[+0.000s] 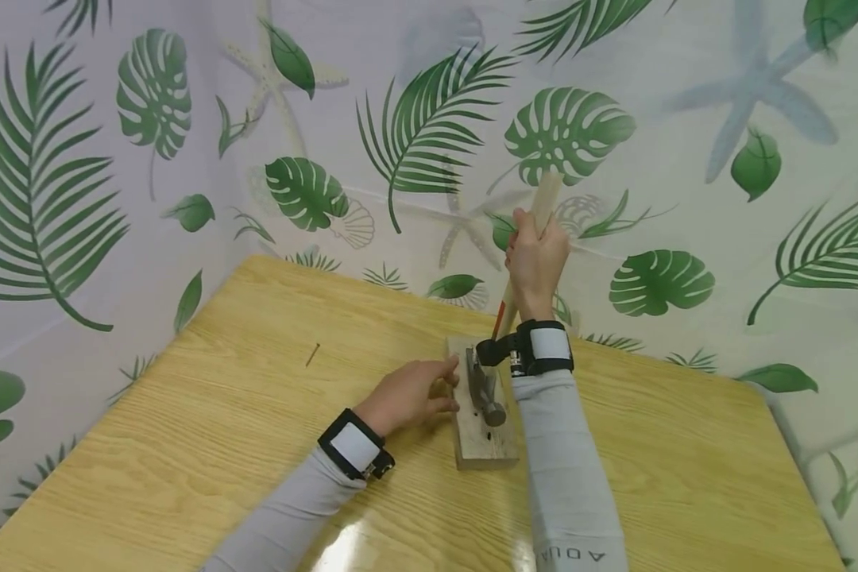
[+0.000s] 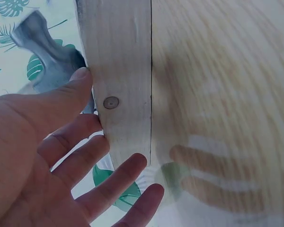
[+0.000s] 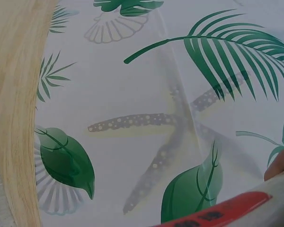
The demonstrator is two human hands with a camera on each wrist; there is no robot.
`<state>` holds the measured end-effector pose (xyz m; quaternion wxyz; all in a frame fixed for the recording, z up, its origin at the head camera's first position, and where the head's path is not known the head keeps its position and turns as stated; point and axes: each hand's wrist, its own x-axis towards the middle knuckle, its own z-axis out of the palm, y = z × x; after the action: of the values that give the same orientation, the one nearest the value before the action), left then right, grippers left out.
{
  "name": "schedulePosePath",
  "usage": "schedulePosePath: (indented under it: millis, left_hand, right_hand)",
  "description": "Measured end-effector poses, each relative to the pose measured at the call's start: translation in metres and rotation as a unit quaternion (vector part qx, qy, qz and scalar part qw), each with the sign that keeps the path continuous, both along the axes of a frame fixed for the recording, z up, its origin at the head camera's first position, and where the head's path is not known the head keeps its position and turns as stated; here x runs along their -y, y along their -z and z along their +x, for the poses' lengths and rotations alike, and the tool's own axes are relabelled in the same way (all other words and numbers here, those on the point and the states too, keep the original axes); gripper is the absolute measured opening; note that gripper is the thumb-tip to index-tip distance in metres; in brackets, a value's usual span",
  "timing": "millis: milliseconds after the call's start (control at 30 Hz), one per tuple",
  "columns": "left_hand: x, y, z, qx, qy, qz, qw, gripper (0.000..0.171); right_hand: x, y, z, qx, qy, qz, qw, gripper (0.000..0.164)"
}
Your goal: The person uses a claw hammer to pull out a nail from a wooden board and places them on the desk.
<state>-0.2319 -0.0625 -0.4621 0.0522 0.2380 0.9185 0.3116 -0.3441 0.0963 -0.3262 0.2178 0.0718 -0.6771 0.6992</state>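
A claw hammer (image 1: 483, 388) has its metal head low over a small wooden board (image 1: 475, 453), with the handle slanting up and away. My right hand (image 1: 539, 258) grips that handle near its far end. In the right wrist view the hammer handle (image 3: 222, 213) shows a red band beside a bit of a finger. My left hand (image 1: 411, 395) is at the left long side of the board. In the left wrist view its thumb meets the upper edge of the board (image 2: 118, 56), and the fingers reach along the side face, around a round knot (image 2: 111, 102).
A single nail (image 1: 313, 354) lies on the wood-grain table (image 1: 257, 445), left of the board. Behind the table's far edge hangs a leaf-patterned cloth (image 1: 372, 262). Dark spots mark the board's top near the hammer head.
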Motion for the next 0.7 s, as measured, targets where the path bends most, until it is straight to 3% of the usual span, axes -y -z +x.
schedulePosePath:
  millis: [267, 433, 700]
  left_hand:
    - [-0.004, -0.003, 0.001, 0.001, 0.004, 0.006, 1.0, 0.072]
    - [-0.003, -0.005, 0.001, 0.006, 0.003, 0.009, 0.9999, 0.073]
    - [-0.003, -0.002, 0.0, 0.005, -0.001, 0.013, 0.9999, 0.072]
  right_hand:
    - [-0.004, -0.003, 0.007, -0.035, 0.017, 0.005, 0.999, 0.019]
    - [-0.009, -0.002, 0.027, -0.093, 0.016, -0.018, 0.995, 0.019]
    - [-0.021, 0.001, 0.056, -0.159, 0.032, -0.101, 0.982, 0.017]
